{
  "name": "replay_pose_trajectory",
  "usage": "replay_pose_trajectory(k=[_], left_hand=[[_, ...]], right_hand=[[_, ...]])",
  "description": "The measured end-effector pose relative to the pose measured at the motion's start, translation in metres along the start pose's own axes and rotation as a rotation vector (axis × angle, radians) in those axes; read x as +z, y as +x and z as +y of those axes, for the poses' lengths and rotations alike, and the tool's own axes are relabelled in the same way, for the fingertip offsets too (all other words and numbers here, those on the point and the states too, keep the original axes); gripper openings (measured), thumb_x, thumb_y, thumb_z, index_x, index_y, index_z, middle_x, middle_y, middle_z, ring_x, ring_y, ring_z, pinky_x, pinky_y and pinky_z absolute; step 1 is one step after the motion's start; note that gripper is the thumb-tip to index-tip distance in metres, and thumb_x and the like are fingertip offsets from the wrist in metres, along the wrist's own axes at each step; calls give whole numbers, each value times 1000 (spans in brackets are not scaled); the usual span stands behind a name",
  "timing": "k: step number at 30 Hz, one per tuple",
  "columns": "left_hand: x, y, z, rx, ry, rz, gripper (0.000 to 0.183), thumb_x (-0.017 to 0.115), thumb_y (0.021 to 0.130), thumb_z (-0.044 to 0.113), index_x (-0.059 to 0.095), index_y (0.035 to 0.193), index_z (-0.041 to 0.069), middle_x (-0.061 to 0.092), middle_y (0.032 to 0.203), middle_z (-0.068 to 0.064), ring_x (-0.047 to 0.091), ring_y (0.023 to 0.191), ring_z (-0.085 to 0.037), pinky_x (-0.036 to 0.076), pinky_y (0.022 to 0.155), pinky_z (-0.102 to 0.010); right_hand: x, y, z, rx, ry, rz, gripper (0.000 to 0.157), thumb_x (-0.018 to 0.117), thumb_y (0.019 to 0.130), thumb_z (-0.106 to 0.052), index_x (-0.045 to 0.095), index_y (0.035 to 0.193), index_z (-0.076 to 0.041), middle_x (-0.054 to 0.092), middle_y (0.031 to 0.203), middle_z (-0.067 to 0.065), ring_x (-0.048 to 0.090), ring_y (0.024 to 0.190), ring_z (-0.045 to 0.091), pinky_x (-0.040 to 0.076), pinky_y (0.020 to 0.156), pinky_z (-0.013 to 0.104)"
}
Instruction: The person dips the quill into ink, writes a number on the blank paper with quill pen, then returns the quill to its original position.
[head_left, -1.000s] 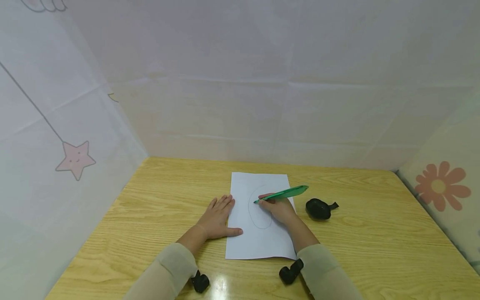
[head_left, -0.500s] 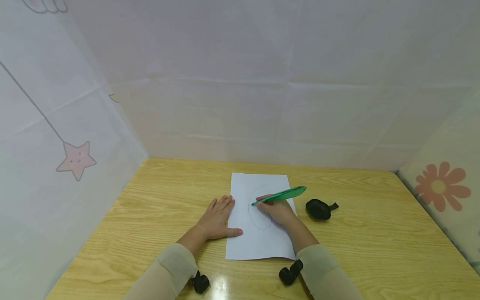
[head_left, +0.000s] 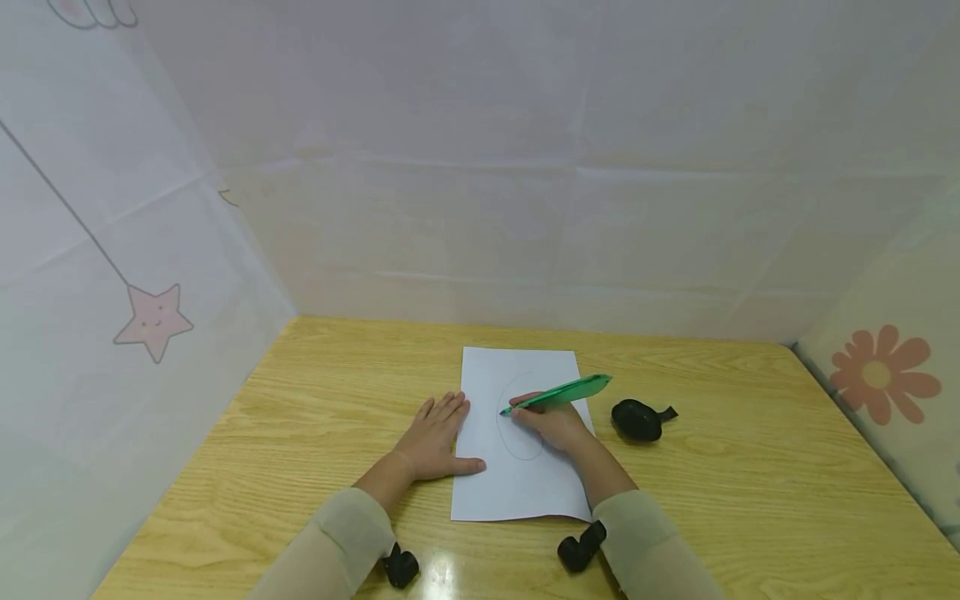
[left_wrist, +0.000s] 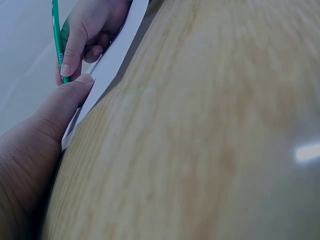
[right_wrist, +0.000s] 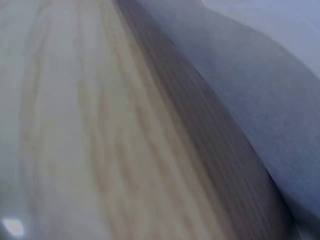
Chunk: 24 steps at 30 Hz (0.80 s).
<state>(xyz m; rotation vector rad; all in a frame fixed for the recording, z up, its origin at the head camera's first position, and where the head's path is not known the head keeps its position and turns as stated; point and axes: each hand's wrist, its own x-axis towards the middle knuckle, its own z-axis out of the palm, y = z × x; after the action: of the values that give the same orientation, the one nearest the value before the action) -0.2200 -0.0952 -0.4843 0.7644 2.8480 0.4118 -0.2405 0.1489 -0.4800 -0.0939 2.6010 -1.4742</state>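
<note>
A white sheet of paper (head_left: 487,492) lies on the wooden table, with a thin oval outline drawn on it. My right hand (head_left: 558,423) pinches a slim green pen (head_left: 566,392) with a wide, leaf-like upper part. Its tip is at the left side of the oval; whether it touches the paper cannot be told. My left hand (head_left: 435,442) rests with straight, spread fingers across the paper's left edge, thumb on the sheet. In the left wrist view the pen (left_wrist: 56,35) stands between the right hand's thumb and fingers, beyond my left thumb. The right wrist view shows no hand.
A black rounded object (head_left: 637,419) with a short strap lies on the table (head_left: 750,467), right of the paper. Black wrist-worn devices hang at both sleeves. Pale printed cloth (head_left: 480,233) stands behind and at both sides. The paper's near right corner lifts slightly.
My right hand has moved the pen slightly left and toward me, bringing its tip to the oval's left line. My left hand and the paper stay in place.
</note>
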Motion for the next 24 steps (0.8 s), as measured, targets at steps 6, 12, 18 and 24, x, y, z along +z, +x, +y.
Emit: replay_pose_trajectory(k=[6,12,18,24], left_hand=[[0,0,0,2,2,5,106,56,83,73,22,156,5,17,165,-8,11,154,-24,6,125,-50],[1,0,0,0,3,2,106,56,83,73,21,156,5,16,165,-7,11,154,-24,6,125,-50],[2,1,-1,-3,7,4,106,55,82,74,21,156,6,16,165,-7,11,154,-24,6,125,-50],[3,2,-2,-5,10,2,106,55,82,75,22,156,6,16,165,-7,10,154,-24,6,125,-49]], right_hand=[[0,-2,-3,30,-3,-17,20,73,88,-31,77,106,-22,73,116,3,55,129,33,33,110,62],[0,-2,-3,35,-2,-26,19,72,89,-30,77,105,-22,74,114,2,57,127,31,34,110,60],[0,-1,-2,24,-17,-30,20,72,89,-32,77,105,-21,74,114,1,57,126,30,36,108,60],[0,-2,-3,19,-4,-37,20,73,89,-30,77,106,-20,74,113,1,58,125,29,38,108,58]])
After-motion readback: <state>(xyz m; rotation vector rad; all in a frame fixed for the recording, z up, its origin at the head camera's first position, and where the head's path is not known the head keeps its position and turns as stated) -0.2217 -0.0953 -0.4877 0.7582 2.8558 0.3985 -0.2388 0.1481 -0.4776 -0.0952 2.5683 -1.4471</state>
